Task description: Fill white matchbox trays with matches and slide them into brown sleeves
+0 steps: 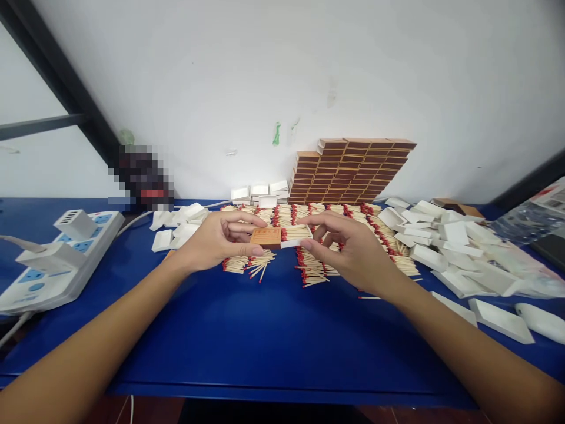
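Note:
My left hand (220, 240) grips an orange-brown matchbox sleeve (266, 237) between thumb and fingers. In my right hand (348, 244) is the end of a white matchbox tray (291, 242), pinched by thumb and index finger. Red-headed matches lie inside the tray, and its left end sits within the sleeve, so the box is partly slid together. Both hands hold it above rows of loose matches (315, 274) on the blue table (265, 335). Part of the rows is hidden behind my hands.
Stacked matchboxes (348, 174) stand against the wall. Empty white trays (450, 235) are heaped at the right, with a smaller pile (179, 224) at the left and a few trays (260, 191) at the back. A white power strip (66, 265) lies far left; a clear plastic bottle (529, 215) is far right.

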Demonstrator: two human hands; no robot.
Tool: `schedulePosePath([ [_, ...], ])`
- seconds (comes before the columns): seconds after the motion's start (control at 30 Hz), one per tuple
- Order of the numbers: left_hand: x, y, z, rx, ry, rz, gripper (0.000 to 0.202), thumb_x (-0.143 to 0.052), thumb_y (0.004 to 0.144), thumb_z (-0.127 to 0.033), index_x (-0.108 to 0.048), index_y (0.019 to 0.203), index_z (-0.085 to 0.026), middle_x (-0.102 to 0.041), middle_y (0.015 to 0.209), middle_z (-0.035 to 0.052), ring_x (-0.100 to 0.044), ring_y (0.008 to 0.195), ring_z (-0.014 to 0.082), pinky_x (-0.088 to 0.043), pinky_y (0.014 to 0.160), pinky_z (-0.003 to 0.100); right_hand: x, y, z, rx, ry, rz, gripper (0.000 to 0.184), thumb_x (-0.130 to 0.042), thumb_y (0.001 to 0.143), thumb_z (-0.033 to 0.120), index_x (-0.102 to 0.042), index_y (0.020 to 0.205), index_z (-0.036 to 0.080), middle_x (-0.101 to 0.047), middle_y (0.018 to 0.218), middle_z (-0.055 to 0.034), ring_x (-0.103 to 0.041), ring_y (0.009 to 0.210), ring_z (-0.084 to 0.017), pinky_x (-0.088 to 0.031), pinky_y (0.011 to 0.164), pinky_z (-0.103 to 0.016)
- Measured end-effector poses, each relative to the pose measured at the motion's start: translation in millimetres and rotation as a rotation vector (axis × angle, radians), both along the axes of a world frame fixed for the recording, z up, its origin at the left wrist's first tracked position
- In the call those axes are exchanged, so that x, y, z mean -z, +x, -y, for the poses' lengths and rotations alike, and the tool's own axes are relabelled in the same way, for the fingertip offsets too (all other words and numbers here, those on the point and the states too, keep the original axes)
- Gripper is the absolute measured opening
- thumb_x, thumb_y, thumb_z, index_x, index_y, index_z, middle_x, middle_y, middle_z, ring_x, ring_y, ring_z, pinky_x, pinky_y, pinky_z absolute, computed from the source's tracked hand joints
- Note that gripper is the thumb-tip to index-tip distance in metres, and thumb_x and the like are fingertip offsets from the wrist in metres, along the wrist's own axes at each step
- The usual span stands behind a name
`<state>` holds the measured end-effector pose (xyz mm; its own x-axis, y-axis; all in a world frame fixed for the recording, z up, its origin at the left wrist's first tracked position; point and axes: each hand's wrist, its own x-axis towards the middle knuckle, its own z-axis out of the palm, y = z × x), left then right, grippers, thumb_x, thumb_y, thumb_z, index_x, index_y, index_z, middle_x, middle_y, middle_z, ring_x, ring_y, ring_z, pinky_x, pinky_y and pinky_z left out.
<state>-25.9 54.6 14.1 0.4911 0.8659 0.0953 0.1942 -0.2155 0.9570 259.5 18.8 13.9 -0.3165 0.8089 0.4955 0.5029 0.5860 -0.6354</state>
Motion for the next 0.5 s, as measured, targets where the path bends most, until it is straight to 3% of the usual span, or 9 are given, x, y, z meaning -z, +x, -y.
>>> schedulePosePath([
  [0.23,-0.9,0.5,1.0,-0.019,0.015,-0.014,0.058,-0.096,0.067,-0.036,-0.074,0.119,-0.021,-0.081,0.114,0.0096,-0.079,0.101,0.0271,-0.069,0.087,0.038,2.2,-0.6,-0.4,-0.01,-0.015,-0.018,0.029,-0.07,0.096,0.047,-0.07,0.114,0.024,-0.067,0.084,-0.0019,-0.063,0.065,-0.014,-0.053,0.056,-0.027],
  [0.5,1.7,2.3,1.2,-0.013,0.029,0.016,0.054,-0.095,0.071,-0.036,-0.075,0.118,-0.021,-0.079,0.117,0.0091,-0.079,0.103,0.025,-0.068,0.087,0.033,4.6,-1.6,2.4,-0.041,0.065,0.007,0.039,-0.067,0.099,0.04,-0.064,0.136,0.029,-0.071,0.107,-0.0053,-0.065,0.076,-0.015,-0.06,0.067,-0.03],
])
